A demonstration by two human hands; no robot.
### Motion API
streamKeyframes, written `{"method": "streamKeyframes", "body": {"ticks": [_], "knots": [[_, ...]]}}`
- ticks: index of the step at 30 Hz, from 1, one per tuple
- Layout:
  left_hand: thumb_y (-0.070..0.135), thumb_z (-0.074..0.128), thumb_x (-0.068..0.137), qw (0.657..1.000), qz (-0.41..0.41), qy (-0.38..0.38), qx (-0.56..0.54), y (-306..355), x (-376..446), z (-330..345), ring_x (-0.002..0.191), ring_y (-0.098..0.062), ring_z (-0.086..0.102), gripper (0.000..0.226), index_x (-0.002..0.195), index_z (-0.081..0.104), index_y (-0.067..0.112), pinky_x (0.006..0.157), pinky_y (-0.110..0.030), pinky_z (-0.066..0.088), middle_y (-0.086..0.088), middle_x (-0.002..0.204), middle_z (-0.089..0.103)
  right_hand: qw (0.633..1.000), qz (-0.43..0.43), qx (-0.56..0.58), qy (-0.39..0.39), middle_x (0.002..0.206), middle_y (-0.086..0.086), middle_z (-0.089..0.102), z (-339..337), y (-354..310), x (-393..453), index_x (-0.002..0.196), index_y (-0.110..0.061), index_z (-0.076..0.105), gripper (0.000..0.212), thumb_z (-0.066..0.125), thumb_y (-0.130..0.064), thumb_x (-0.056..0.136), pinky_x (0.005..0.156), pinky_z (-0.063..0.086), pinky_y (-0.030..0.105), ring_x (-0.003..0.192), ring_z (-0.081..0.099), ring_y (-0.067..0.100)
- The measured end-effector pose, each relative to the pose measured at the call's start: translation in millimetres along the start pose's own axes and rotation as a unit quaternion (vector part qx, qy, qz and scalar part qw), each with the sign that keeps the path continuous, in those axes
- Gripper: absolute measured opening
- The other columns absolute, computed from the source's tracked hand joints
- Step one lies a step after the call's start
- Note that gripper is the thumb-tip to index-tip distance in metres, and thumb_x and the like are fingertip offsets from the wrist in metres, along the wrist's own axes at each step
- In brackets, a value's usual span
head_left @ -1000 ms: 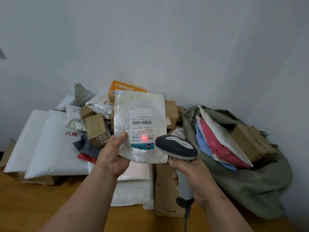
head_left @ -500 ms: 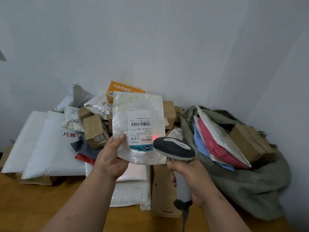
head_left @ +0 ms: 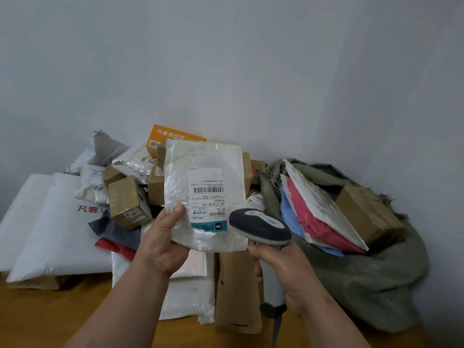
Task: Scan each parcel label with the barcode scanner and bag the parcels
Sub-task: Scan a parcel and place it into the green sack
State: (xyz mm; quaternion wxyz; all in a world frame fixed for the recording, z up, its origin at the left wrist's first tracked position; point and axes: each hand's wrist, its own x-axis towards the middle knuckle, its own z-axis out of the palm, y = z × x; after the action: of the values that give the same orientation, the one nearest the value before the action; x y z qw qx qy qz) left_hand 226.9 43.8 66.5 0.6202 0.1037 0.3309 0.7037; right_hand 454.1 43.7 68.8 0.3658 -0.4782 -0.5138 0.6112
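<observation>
Parcel (head_left: 204,194) pinched upright in left hand (head_left: 160,243), right hand (head_left: 283,267) gripping scanner (head_left: 259,228) beside it.

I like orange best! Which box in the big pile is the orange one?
It's the orange box at the very back of the pile, against the wall, with white writing on it. The other boxes, like the small brown box, are plain brown cardboard.
</observation>
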Motion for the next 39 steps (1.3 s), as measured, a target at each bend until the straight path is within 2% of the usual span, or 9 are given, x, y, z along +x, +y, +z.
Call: {"method": "streamKeyframes", "body": {"ticks": [9, 13, 18, 22, 25, 30, 32, 34, 39], "knots": [[0.013, 0.058, 0.092, 0.994, -0.078, -0.065, 0.029, -24.1, 36.0, 45.6, 0.114, -0.043, 0.064, 0.041, 0.133, 0.06, 0.018, 0.095, -0.068, 0.047, -0.017, 0.128, 0.066, 0.987, 0.035, 0.046, 0.151, 0.065, 0.003, 0.069, -31.8, 9.9, 9.1, 0.099, -0.016, 0.07, 0.021, 0.079, -0.026, 0.083, 0.064, 0.052, 0.034, 0.064, 0.065, 0.018], [0.011, 0.057, 0.095, 0.988, -0.134, -0.071, 0.026, -51.2, 49.0, 81.7, 0.105, -0.046, 0.067, 0.036, 0.129, 0.06, 0.02, 0.075, -0.066, 0.055, -0.019, 0.121, 0.069, 0.972, 0.026, 0.047, 0.229, 0.062, 0.002, 0.069, -58.5, 18.5, 3.4, 0.095, -0.014, 0.071, 0.02, 0.079, -0.026, 0.082, 0.059, 0.051, 0.031, 0.059, 0.066, 0.016], [0.009, 0.053, 0.1, 0.982, -0.173, -0.025, 0.066, -98.1, 67.8, 131.9, 0.101, -0.047, 0.068, 0.021, 0.116, 0.064, 0.017, 0.084, -0.069, 0.052, -0.021, 0.113, 0.072, 0.953, 0.035, 0.065, 0.292, 0.06, 0.001, 0.067, -101.0, 27.5, -2.4, 0.094, -0.015, 0.069, 0.014, 0.077, -0.021, 0.084, 0.052, 0.049, 0.03, 0.057, 0.064, 0.016], [0.004, 0.05, 0.1, 0.978, -0.119, 0.042, 0.169, -137.2, 99.6, 172.7, 0.092, -0.038, 0.071, 0.024, 0.11, 0.067, 0.018, 0.075, -0.059, 0.059, -0.016, 0.107, 0.073, 0.952, 0.037, 0.074, 0.296, 0.062, 0.004, 0.066, -142.2, 22.0, 11.4, 0.087, -0.015, 0.068, 0.009, 0.076, -0.02, 0.086, 0.056, 0.051, 0.033, 0.06, 0.064, 0.018], [-0.006, 0.041, 0.098, 0.958, -0.099, 0.036, 0.268, -167.6, 122.6, 200.6, 0.095, -0.035, 0.067, 0.053, 0.141, 0.05, 0.024, 0.082, -0.053, 0.059, -0.013, 0.123, 0.064, 0.949, 0.042, 0.091, 0.299, 0.063, 0.005, 0.068, -173.0, 17.2, 24.7, 0.099, -0.015, 0.07, 0.018, 0.079, -0.021, 0.084, 0.056, 0.051, 0.033, 0.062, 0.064, 0.02], [0.011, 0.049, 0.099, 0.859, -0.048, 0.004, 0.509, -204.6, 141.0, 213.5, 0.113, -0.02, 0.052, 0.07, 0.159, 0.017, 0.029, 0.089, -0.033, 0.047, -0.005, 0.159, 0.031, 0.956, 0.054, 0.091, 0.275, 0.065, 0.003, 0.069, -209.3, 21.4, 48.3, 0.101, -0.015, 0.07, 0.019, 0.078, -0.022, 0.084, 0.053, 0.051, 0.027, 0.063, 0.065, 0.018], [0.016, 0.052, 0.098, 0.833, -0.024, 0.015, 0.552, -212.5, 145.5, 204.6, 0.138, -0.028, 0.038, 0.065, 0.156, 0.025, 0.026, 0.11, -0.042, 0.039, -0.006, 0.162, 0.026, 0.96, 0.057, 0.093, 0.258, 0.065, 0.001, 0.069, -215.0, 26.8, 55.4, 0.101, -0.016, 0.069, 0.02, 0.078, -0.021, 0.084, 0.052, 0.051, 0.024, 0.062, 0.065, 0.015], [0.019, 0.054, 0.097, 0.816, -0.002, 0.031, 0.577, -213.7, 146.5, 195.9, 0.14, -0.03, 0.039, 0.059, 0.153, 0.036, 0.025, 0.113, -0.049, 0.037, -0.007, 0.158, 0.034, 0.963, 0.065, 0.093, 0.242, 0.063, -0.001, 0.069, -217.5, 31.6, 61.5, 0.1, -0.017, 0.069, 0.018, 0.078, -0.021, 0.084, 0.053, 0.051, 0.025, 0.061, 0.065, 0.014], [0.023, 0.059, 0.095, 0.854, -0.012, 0.1, 0.51, -195.5, 135.5, 165.4, 0.111, -0.027, 0.062, 0.052, 0.145, 0.046, 0.029, 0.091, -0.047, 0.055, -0.005, 0.138, 0.055, 0.974, 0.073, 0.099, 0.191, 0.063, -0.004, 0.071, -209.3, 30.5, 75.0, 0.097, -0.02, 0.069, 0.016, 0.078, -0.021, 0.084, 0.06, 0.052, 0.032, 0.066, 0.066, 0.016]]}}
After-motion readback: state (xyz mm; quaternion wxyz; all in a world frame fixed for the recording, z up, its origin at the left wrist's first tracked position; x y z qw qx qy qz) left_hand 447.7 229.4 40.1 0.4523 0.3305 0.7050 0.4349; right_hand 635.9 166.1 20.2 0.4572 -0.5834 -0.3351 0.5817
